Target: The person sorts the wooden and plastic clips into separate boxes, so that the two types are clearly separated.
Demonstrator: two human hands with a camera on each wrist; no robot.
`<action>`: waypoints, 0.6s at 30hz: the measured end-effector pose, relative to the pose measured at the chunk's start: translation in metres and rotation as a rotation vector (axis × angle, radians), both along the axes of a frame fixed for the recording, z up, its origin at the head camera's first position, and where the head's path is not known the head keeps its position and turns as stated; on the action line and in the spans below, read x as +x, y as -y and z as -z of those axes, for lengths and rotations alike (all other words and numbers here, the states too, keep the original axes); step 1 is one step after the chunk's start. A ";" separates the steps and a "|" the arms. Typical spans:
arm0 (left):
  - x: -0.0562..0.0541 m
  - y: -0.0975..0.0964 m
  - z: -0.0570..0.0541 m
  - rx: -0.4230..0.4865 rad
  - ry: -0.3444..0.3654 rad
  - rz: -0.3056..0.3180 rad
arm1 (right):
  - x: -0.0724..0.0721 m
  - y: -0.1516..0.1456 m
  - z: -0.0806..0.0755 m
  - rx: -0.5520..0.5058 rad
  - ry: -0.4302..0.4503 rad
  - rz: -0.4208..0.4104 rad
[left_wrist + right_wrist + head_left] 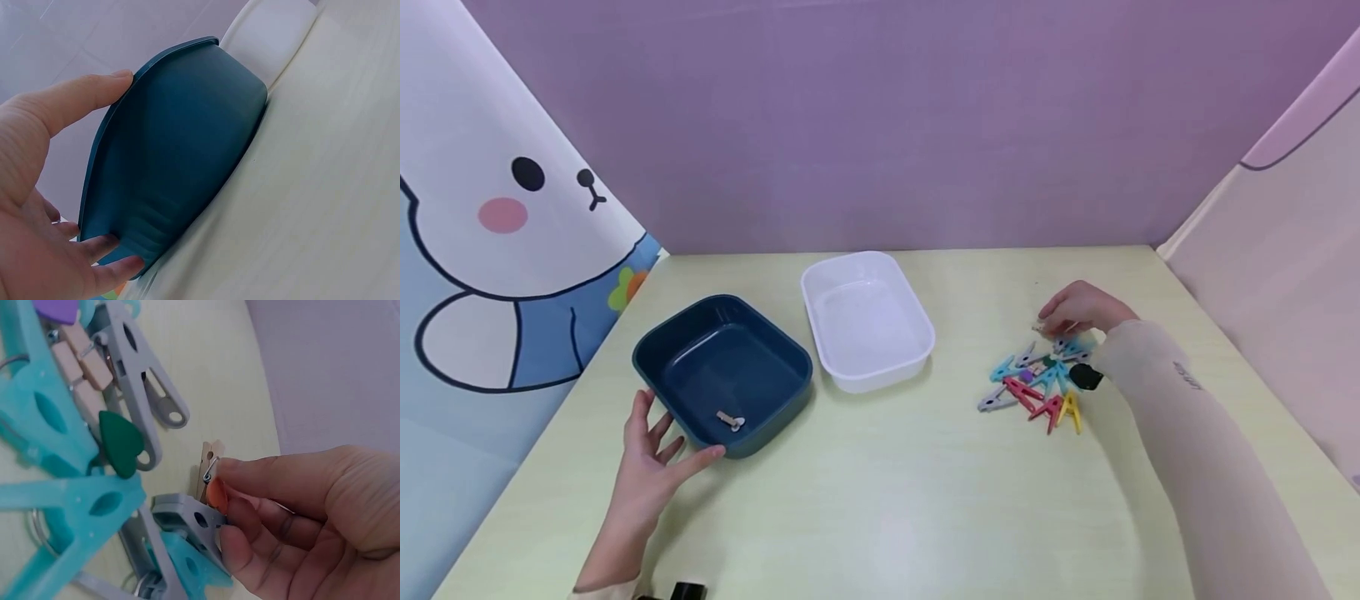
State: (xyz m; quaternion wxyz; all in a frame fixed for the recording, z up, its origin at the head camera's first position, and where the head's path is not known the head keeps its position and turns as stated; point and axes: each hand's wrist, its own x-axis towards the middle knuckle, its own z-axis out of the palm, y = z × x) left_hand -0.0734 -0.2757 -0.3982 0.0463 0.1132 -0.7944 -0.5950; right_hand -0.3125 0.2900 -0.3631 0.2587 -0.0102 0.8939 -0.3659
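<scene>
A small wooden clothespin (205, 464) was pinched by the right hand (1086, 307) at the edge of a pile of coloured clips (1021, 392). A dark teal bin (778, 419) was touched by the left hand (651, 471), its fingers spread; nearby, a white bin (880, 377) was seen.

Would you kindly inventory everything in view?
dark basin: one, teal, left
white basin: one, white, back centre
small clip: one, brownish, in dark basin
plastic clips: many, turquoise and grey, right pile
red clips: apparently two, red, same pile
yellow clip: one, yellow, same pile
wooden heart clips: two visible, purple and green, same pile
held clip: one, wooden, right hand
table: one, pale, under basins
backdrop: one, purple, behind
side panels: two, blue-white left, pale pink right
left hand: one, touching dark basin
right hand: one, holding that clip
sleeves: two, cream, left and right
black items: two, black, by sleeves
</scene>
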 end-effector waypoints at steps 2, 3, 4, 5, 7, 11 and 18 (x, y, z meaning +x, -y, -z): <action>0.000 0.000 0.000 -0.002 0.002 0.000 | 0.000 0.001 -0.001 0.014 0.000 -0.004; -0.001 0.000 0.000 -0.002 0.004 -0.001 | 0.000 0.001 -0.001 0.018 0.001 -0.006; -0.001 0.000 0.000 -0.003 0.002 -0.001 | 0.000 0.001 -0.002 0.021 0.001 -0.004; -0.001 0.000 0.000 -0.003 0.003 -0.001 | -0.001 0.002 -0.002 0.028 0.000 -0.007; -0.001 0.000 0.000 0.002 0.002 -0.002 | -0.002 0.003 -0.003 0.037 0.002 -0.012; 0.000 0.000 0.000 0.015 0.004 -0.002 | -0.003 0.004 -0.003 0.066 -0.003 -0.031; 0.001 -0.002 0.000 0.004 0.011 -0.008 | -0.003 0.004 -0.005 0.099 -0.028 -0.057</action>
